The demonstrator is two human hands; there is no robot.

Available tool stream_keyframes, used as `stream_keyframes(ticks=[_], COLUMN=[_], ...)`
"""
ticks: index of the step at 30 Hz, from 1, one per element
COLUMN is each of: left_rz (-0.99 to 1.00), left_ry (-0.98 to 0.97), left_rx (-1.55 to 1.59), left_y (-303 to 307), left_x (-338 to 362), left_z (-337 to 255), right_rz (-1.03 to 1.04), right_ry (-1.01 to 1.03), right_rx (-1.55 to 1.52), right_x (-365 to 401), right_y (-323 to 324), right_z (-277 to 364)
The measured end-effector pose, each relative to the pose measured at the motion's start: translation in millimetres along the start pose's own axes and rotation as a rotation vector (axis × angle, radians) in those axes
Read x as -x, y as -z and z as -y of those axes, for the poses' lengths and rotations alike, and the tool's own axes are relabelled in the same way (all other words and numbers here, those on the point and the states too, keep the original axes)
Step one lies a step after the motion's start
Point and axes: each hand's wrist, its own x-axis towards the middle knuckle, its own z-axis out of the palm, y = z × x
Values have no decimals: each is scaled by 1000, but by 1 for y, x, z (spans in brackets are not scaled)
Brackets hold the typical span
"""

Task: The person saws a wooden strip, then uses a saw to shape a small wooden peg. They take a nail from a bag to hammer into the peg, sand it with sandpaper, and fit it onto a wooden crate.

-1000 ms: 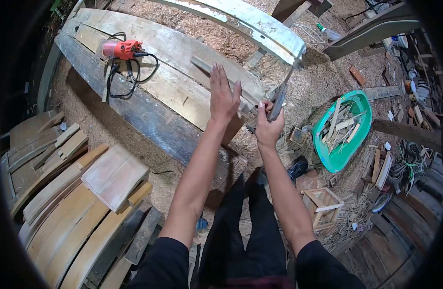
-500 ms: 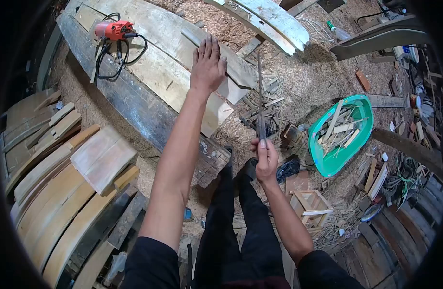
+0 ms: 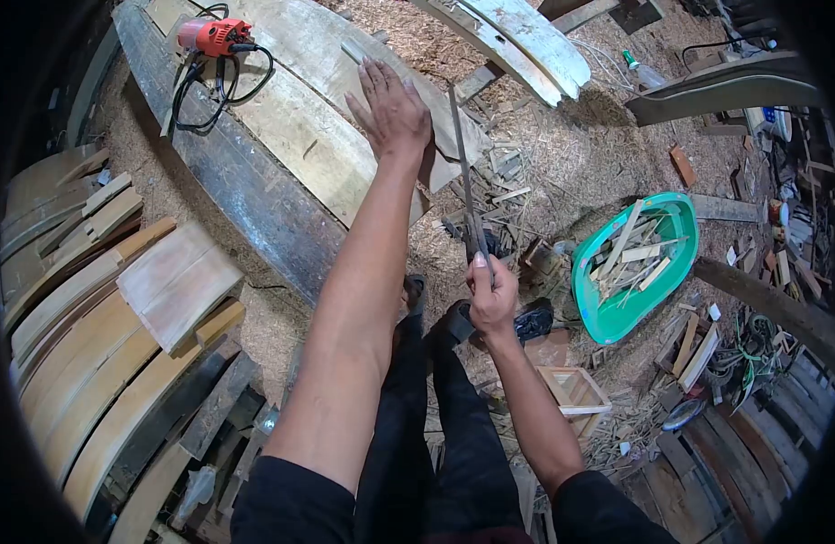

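My left hand lies flat on a pale, curved wooden board, its fingers stretched out. Just past the fingertips, the end of a grey rod-like piece sticks out. In my right hand is a long, narrow, dark blade, gripped at its lower end with the thumb along it. The blade points away from me, its upper part beside the right end of the board. Under the board is a dark, worn plank.
A red power tool with a black cord rests on the board's far left. Stacked curved wood pieces fill the left side. To the right stand a green tub of wood scraps and a small wooden frame. Shavings cover the floor.
The view has shifted slightly. The blade in my right hand now tilts further left, its tip nearer the board. My left hand remains on the board, its fingers a little more spread.
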Motion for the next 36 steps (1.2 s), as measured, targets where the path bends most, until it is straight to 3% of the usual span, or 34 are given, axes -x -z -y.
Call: stream_keyframes(ticks=[8, 13, 20, 25, 29, 32, 36], left_rz=[-46, -66, -82, -99, -113, -131, -134], left_ry=[19, 9, -4, -18, -20, -24, -21], left_rx=[-27, -82, -106, -101, -82, -83, -88], left_y=[-1, -4, -5, -4, -8, -8, -9], left_x=[1, 0, 0, 0, 0, -1, -1], left_z=[-3, -2, -1, -2, -1, 0, 0], right_rz=[3, -26, -59, -58, -1, -28, -9], right_ry=[16, 35, 111, -60, 157, -11, -20], right_rx=[5, 83, 79, 80, 250, 79, 19], right_x=[-23, 16, -17, 32, 21, 30, 35], right_y=[-3, 8, -9, 15, 9, 17, 21], right_z=[20, 3, 16, -7, -16, -26, -23])
